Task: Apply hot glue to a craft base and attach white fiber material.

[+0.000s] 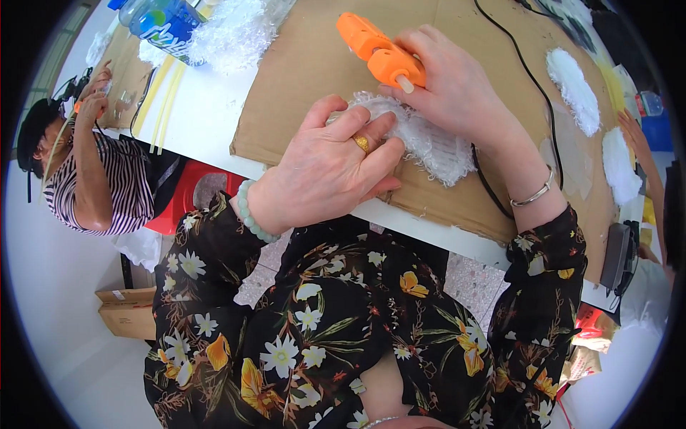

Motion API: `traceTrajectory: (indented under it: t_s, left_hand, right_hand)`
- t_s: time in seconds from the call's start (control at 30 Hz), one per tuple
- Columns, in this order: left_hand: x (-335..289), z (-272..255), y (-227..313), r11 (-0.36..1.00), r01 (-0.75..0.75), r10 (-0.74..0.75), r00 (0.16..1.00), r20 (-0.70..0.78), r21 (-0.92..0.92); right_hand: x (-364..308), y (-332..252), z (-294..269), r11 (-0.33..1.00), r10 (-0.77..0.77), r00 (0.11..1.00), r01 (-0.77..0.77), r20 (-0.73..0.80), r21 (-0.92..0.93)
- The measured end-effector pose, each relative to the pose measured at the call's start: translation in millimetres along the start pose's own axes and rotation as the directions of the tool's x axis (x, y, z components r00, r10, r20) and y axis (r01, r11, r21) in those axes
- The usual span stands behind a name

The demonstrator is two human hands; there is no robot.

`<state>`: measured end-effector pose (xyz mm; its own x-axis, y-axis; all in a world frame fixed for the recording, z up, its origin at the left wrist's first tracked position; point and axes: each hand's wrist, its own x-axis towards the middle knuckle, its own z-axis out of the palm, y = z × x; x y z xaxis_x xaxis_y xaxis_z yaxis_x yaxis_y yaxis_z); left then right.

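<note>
An orange hot glue gun (pixel 366 41) with a pale glue stick poking from its rear end is gripped in my right hand (pixel 457 84). Just below it lies a white fluffy fringed piece (pixel 439 149) on the brown cardboard (pixel 300 82). My left hand (pixel 336 157) is closed over the left end of this piece, its fingers curled on the fluffy edge. The fingertips and the gun's nozzle are partly hidden, so I cannot tell whether the nozzle touches the piece.
A black cable (pixel 532 68) crosses the cardboard at right. More white fluffy pieces (pixel 574 91) lie farther right. At far left are a blue-labelled bottle (pixel 161 25), yellowish glue sticks (pixel 166 100) and a co-worker in a striped top (pixel 100 179). Another person's arm (pixel 643 154) reaches in at right.
</note>
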<state>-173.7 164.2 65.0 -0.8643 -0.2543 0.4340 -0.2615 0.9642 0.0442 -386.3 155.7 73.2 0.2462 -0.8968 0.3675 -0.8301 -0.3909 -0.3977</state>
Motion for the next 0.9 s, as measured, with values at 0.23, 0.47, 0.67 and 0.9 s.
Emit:
traceTrajectory:
  t_s: [0.23,0.47,0.67,0.9]
  left_hand:
    - [1,1,2,1.000,0.003,-0.003,1.000,-0.015,0.008]
    - [2,2,3,1.000,0.001,-0.002,1.000,-0.024,-0.031]
    - [-1,5,1,0.998,0.012,-0.015,0.999,-0.051,-0.063]
    - [-3,3,4,0.999,0.013,-0.016,0.998,-0.062,-0.049]
  right_hand:
    - [3,-4,5,0.998,0.001,0.995,0.005,0.102,-0.055]
    - [4,1,5,0.997,0.010,0.997,-0.004,0.072,-0.083]
    - [4,0,5,0.994,0.032,0.997,-0.025,0.067,-0.104]
    - [-6,-1,-7,0.995,0.009,0.999,-0.006,0.040,-0.097]
